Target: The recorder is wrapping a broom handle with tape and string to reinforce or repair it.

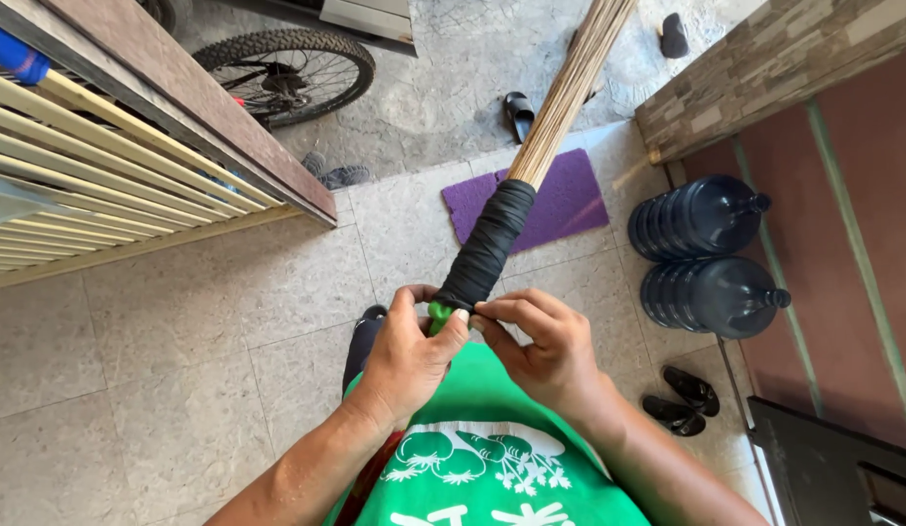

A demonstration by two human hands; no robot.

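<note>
A stick broom (570, 88) made of thin pale sticks points away from me, its handle end wrapped in black tape or cloth (487, 248). A green cap or end piece (439, 314) shows at the base of the wrap. My left hand (406, 356) closes around that green end, thumb over it. My right hand (545, 346) pinches the bottom edge of the black wrap with thumb and fingertips. Both hands are held in front of my green shirt (482, 448).
A purple mat (570, 200) lies on the tiled floor under the broom. Two large dark water jugs (706, 253) lie at right beside a wall. Sandals (679, 399) sit near them. A bicycle wheel (287, 68) and a slatted wooden bench (102, 175) stand at left.
</note>
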